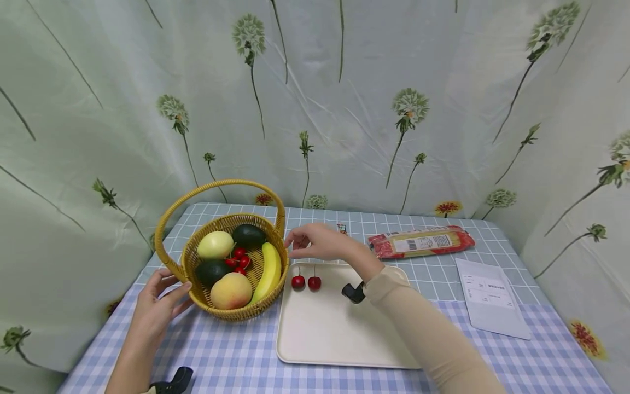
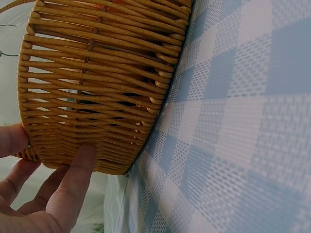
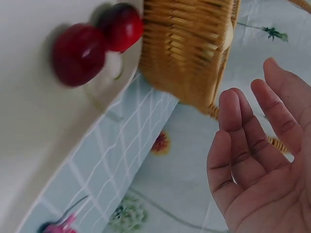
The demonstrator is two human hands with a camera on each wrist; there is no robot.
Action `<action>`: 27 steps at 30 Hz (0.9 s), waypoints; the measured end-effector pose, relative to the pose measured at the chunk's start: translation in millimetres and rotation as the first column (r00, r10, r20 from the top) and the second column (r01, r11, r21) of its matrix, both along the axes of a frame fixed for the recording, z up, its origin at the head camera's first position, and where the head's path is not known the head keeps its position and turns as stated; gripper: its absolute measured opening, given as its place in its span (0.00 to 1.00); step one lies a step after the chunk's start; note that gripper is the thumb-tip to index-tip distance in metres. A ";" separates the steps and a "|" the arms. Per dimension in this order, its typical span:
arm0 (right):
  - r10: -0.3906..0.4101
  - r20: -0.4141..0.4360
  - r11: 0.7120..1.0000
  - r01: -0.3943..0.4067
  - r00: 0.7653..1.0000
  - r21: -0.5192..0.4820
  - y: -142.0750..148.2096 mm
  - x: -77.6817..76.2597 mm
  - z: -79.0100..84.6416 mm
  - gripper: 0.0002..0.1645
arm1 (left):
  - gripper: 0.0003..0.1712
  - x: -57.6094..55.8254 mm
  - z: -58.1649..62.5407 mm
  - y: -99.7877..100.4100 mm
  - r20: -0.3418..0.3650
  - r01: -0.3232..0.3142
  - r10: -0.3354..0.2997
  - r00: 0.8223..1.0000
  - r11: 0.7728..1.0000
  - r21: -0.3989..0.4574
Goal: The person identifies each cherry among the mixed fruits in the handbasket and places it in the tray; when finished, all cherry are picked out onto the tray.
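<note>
A yellow-brown wicker basket [image 1: 231, 314] with a tall handle stands on the left of the table. Inside lie a peach [image 1: 231, 291], a banana [image 1: 269, 271], a pale yellow-green round fruit [image 1: 215, 245], two dark green fruits [image 1: 248, 236] and several red cherries [image 1: 239, 253]. At the basket's left side is my left hand [image 1: 156, 301], relaxed fingers touching the wicker near the handle's base [image 2: 29, 154]. My right hand [image 1: 315, 242] hovers by the right rim, fingers loosely bent, nothing in them. Two cherries [image 3: 78, 54] with stems lie on the tray below it.
The cream tray [image 1: 339, 334] sits right of the basket, beneath my right forearm. Behind it lies a red-and-clear noodle packet [image 1: 422, 242]. A white labelled pouch [image 1: 492, 298] is at the right. A flowered curtain [image 1: 344, 109] hangs behind the checked tablecloth [image 1: 236, 355].
</note>
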State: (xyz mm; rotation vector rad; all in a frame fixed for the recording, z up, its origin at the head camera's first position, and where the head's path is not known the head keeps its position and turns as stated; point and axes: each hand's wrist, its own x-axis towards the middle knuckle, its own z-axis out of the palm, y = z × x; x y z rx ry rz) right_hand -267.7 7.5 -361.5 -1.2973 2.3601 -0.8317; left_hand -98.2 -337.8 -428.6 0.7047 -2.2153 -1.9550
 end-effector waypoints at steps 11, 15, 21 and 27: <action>0.094 -0.013 0.990 -0.092 0.995 0.108 -52.4 0.9 8.1 0.18 | 0.25 0.2 0.0 -0.2 -0.004 0.006 -0.006 1.000 1.000 -0.013; 0.158 -0.019 0.976 -0.153 0.987 0.152 -71.2 1.5 10.7 0.18 | 0.23 0.4 0.0 -0.7 -0.027 0.006 -0.006 1.000 1.000 0.001; 0.206 0.004 0.951 -0.202 0.979 0.233 -94.4 2.9 8.7 0.18 | 0.23 1.0 0.0 -0.4 -0.021 0.004 -0.004 1.000 1.000 0.009; 0.147 0.007 0.948 -0.143 0.989 0.284 -110.6 -0.6 6.4 0.19 | 0.22 1.6 -1.7 -1.4 -0.037 0.024 -0.023 0.999 1.000 0.019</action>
